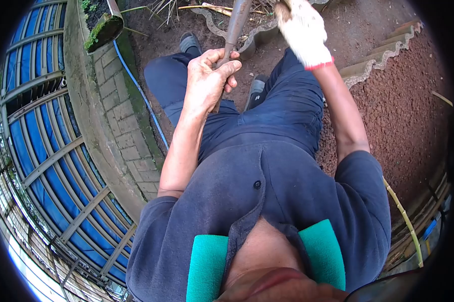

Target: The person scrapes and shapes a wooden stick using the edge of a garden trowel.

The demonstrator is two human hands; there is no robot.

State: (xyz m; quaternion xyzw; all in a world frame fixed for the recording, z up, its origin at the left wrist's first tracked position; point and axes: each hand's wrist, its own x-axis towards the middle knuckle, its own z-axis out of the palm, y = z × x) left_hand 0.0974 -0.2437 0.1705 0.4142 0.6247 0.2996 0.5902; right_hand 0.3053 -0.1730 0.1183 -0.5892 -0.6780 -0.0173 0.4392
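Note:
My bare left hand (213,75) is wrapped round a brownish metal rod (238,22), which widens into a thicker tube towards the top edge of the view. Its lower end shows below my palm, over my lap. My right hand (303,32) wears a white glove with a red cuff, right of the rod and apart from it. The gloved fingers are bent round a brown piece (282,11), of which only a small part shows at the top edge; what it belongs to is cut off.
Behind my hands stands a wavy grey sheet edge (259,39) in the soil. Another corrugated edge (378,59) borders reddish soil (398,116) on the right. A blue hose (139,90) runs beside brick paving (124,113) on the left. Mossy pipe (106,32) lies upper left.

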